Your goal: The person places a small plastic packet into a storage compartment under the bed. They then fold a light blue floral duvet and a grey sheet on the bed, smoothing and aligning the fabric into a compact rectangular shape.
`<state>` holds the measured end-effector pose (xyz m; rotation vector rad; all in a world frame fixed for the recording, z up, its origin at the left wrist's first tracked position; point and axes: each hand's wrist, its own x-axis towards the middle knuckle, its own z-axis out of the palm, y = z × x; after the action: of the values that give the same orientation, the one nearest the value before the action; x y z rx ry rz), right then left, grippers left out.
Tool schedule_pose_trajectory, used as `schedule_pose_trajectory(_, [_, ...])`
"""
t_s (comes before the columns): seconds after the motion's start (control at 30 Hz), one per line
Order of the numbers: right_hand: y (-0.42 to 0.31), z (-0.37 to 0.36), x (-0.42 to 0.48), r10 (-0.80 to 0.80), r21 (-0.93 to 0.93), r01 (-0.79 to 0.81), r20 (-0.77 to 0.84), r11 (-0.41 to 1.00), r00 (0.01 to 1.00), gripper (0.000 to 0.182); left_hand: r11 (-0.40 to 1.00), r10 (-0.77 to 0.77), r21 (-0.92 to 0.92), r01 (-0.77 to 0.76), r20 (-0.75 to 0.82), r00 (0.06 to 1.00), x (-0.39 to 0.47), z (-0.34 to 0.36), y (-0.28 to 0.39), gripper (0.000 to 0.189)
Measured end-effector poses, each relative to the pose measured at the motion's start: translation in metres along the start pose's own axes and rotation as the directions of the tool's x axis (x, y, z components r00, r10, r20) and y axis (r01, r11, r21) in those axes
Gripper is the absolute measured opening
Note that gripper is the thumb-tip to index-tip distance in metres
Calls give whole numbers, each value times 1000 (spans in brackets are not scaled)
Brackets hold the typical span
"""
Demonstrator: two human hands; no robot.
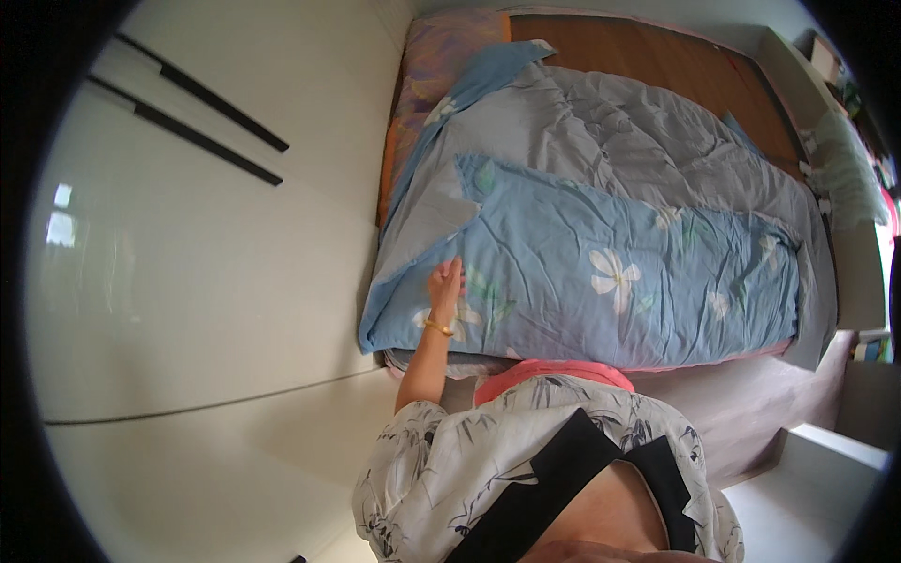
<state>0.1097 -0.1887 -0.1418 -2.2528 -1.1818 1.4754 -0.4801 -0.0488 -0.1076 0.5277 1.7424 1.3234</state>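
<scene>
A blue floral quilt [549, 281] with a grey underside [633, 141] lies rumpled over a bed, its near part folded back so the blue side faces up. My left hand [445, 278], with a gold bangle at the wrist, is over the quilt's near left part beside a white printed flower. Its fingers look curled; whether they grip any cloth cannot be told. My right hand is out of view. Before me spreads the quilt, with its blue border turned over along the left side.
A pale glossy wardrobe [211, 267] with long black handles [211, 144] stands close on the left. Patterned orange and purple bedding [450, 42] lies at the far left corner, beside a bare brown bed surface [633, 46]. A shelf unit [862, 281] borders the right side.
</scene>
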Motion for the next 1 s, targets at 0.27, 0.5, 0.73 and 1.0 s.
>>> schedule_pose_trajectory(0.27, [4, 28, -40, 90, 103, -78, -116, 992, 989, 29, 444, -145, -833, 330, 297, 944, 175, -32, -8, 43])
schedule_pose_trajectory(0.5, [15, 58, -80, 245, 258, -190, -200, 947, 949, 29, 818, -56, -575, -22, -119, 991, 216, -109, 154, 56])
schedule_pose_trajectory(0.73, [5, 126, -55, 299, 403, -218, -149, 889, 943, 32, 198, 391, 822, -533, 433, 812, 142, -24, 36, 52])
schedule_pose_trajectory(1.0, [0, 150, -78, 354, 469, -234, -187, 852, 916, 35, 29, 257, 990, -138, 126, 958, 166, -19, 26, 55])
